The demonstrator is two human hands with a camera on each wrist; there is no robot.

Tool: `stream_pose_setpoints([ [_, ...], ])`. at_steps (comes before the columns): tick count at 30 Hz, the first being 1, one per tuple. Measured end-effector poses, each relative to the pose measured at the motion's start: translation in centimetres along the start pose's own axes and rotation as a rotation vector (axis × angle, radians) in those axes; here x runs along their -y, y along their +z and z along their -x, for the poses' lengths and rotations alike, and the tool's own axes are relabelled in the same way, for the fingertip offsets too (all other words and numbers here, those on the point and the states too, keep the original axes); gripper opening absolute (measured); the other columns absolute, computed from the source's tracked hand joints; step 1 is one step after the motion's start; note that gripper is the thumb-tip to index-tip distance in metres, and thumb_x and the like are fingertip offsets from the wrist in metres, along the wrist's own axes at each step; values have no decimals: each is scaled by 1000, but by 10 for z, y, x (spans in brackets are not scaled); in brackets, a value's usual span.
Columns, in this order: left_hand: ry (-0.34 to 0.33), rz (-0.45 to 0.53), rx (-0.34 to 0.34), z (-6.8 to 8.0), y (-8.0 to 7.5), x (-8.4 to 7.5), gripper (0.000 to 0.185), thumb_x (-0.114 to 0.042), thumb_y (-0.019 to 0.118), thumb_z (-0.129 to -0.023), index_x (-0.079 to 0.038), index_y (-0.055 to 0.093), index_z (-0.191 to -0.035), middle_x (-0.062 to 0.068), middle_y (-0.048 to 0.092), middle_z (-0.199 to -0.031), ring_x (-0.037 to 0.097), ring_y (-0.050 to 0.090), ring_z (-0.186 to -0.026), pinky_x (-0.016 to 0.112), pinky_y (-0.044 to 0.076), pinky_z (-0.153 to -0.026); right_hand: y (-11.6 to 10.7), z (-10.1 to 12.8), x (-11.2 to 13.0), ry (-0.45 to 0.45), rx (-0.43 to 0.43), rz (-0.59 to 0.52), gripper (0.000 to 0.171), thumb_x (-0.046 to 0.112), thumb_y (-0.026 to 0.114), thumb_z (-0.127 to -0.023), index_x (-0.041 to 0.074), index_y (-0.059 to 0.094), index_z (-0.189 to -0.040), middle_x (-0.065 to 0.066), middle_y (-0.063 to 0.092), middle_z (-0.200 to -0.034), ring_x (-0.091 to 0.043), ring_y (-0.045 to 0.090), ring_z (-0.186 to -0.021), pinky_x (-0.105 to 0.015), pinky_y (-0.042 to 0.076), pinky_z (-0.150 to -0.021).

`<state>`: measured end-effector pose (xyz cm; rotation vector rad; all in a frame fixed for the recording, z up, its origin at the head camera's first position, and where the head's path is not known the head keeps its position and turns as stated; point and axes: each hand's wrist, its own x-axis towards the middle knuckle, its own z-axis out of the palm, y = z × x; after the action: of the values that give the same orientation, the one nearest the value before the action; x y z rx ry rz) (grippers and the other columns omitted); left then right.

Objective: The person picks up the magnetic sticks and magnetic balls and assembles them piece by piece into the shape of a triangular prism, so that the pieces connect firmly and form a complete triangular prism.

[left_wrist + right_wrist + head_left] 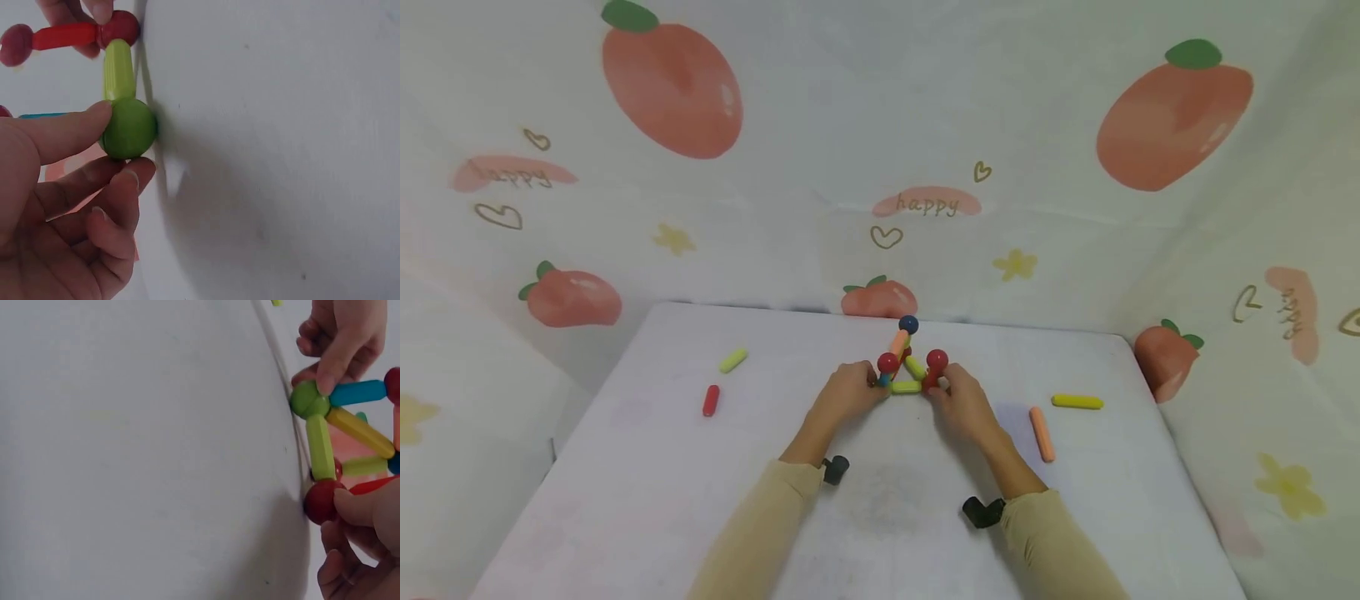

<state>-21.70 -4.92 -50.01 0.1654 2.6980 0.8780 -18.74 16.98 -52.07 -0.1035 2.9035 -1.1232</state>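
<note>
- the cloth [880,125] with its peach print hangs behind and to both sides of you; nothing there needs handling.
- the tabletop [625,467] is white and smooth, so light plastic pieces will likely slide on it if you nudge them.
- the frame [907,360] of sticks and balls stands at the middle of the tabletop near its far edge, between your hands. it looks light and stiff, but its joints would probably pop apart under a sideways pull, so hold it by the balls at the base corners.
- your left hand [848,392] pinches the green ball [128,128] at the near left corner, thumb on one side and fingertips on the other.
- your right hand [962,407] pinches the red ball [323,501] at the near right corner; a green stick [320,447] joins the two balls.
- loose sticks lie well apart from the frame: a peach stick [1042,433] and a yellow stick [1077,402] on your right, a red stick [711,400] and a lime stick [733,360] on your left.
</note>
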Motion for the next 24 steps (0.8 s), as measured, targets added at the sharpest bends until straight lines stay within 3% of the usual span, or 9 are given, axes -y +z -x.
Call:
stream_pose_setpoints([
  [4, 21, 42, -25, 0, 6, -3, 34, -27, 78, -90, -5, 71, -115, 7, 75, -101, 21, 65, -89, 43, 58, -93, -6, -4, -1, 6, 35, 27, 33, 15, 73, -94, 3, 62, -123, -14, 66, -122, -27, 61, -100, -45, 56, -94],
  [7, 29, 68, -44, -1, 7, -4, 35, -25, 80, -88, -4, 72, -115, 8, 76, -102, 20, 66, -90, 44, 57, -96, -9, 1, 1, -10, 25, 141, 49, 24, 75, -93, 1, 58, -133, -19, 59, -134, -34, 55, -115, -49, 52, -100],
  [14, 26, 87, -54, -2, 3, -5, 31, -23, 82, -86, -4, 76, -109, 7, 77, -97, 20, 66, -87, 43, 58, -94, -28, 23, -8, -31, -59, 443, 92, 47, 73, -91, 14, 24, -161, -21, 24, -165, -48, 23, -149, -71, 26, -116],
  [19, -10, 84, -43, -2, 5, -5, 36, -25, 83, -85, -3, 74, -112, 8, 77, -98, 21, 66, -88, 43, 58, -95, -46, 40, -36, -23, -75, 540, 96, 58, 65, -92, 15, 17, -164, -20, 9, -171, -50, 4, -156, -82, -1, -114],
  [24, -14, 68, -43, -2, 8, -4, 36, -25, 83, -86, -4, 75, -112, 8, 77, -98, 20, 66, -87, 43, 58, -94, -65, 59, -64, 34, -71, 549, 94, 64, 56, -94, 14, 16, -164, -24, 6, -170, -53, 3, -155, -83, -6, -112],
])
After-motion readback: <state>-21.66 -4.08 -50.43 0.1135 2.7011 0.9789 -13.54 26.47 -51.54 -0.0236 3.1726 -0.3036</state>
